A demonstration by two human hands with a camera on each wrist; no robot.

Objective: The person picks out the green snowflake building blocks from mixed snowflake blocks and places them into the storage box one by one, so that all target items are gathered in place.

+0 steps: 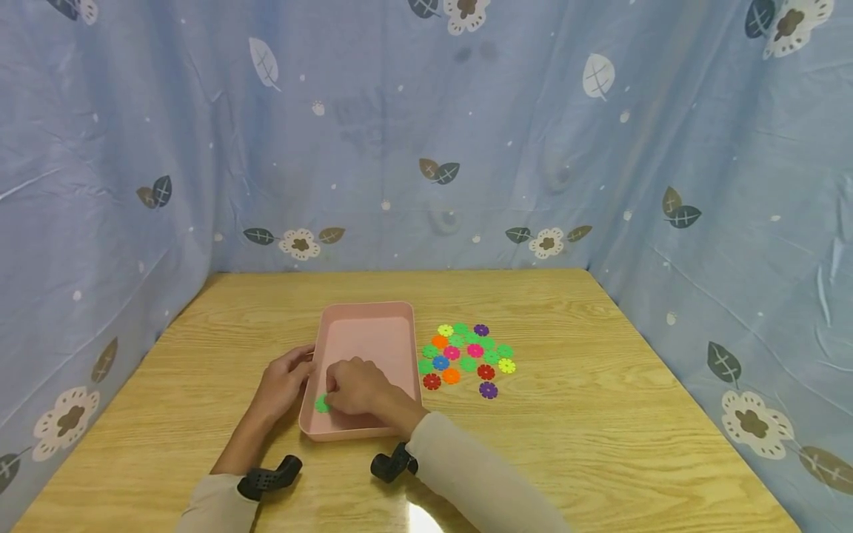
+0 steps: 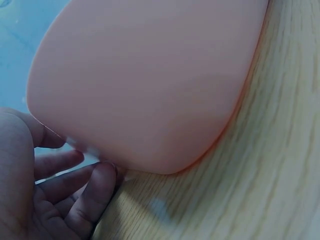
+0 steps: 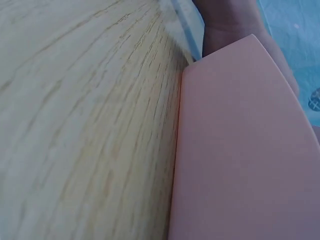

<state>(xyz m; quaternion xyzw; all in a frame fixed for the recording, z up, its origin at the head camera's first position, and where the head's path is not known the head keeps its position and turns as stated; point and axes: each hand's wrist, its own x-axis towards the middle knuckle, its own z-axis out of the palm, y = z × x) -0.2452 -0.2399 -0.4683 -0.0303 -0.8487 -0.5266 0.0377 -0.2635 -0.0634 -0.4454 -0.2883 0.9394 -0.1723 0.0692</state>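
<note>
A shallow pink tray point(image 1: 365, 435) lies on the wooden table. At its left side is my left hand point(image 1: 281, 383), gripping the tray's edge; in the left wrist view its bent fingers point(image 2: 100, 187) meet the pink wall. My right hand point(image 1: 356, 386) reaches over the right side into the tray's near left part, fingers curled. A green notched plastic disc point(image 1: 322, 404) shows at its fingertips, partly covered by the hand, which appears to pinch it. In the right wrist view the tray's outer wall point(image 3: 240, 150) hides the fingers.
Right of the tray, several notched discs lie loosely spread on the table: green, orange, yellow, blue, pink, red point(image 1: 432, 381) and purple point(image 1: 489, 390). A patterned blue curtain point(image 1: 400, 148) surrounds the table's back and sides. Each wrist wears a black camera mount point(image 1: 269, 477).
</note>
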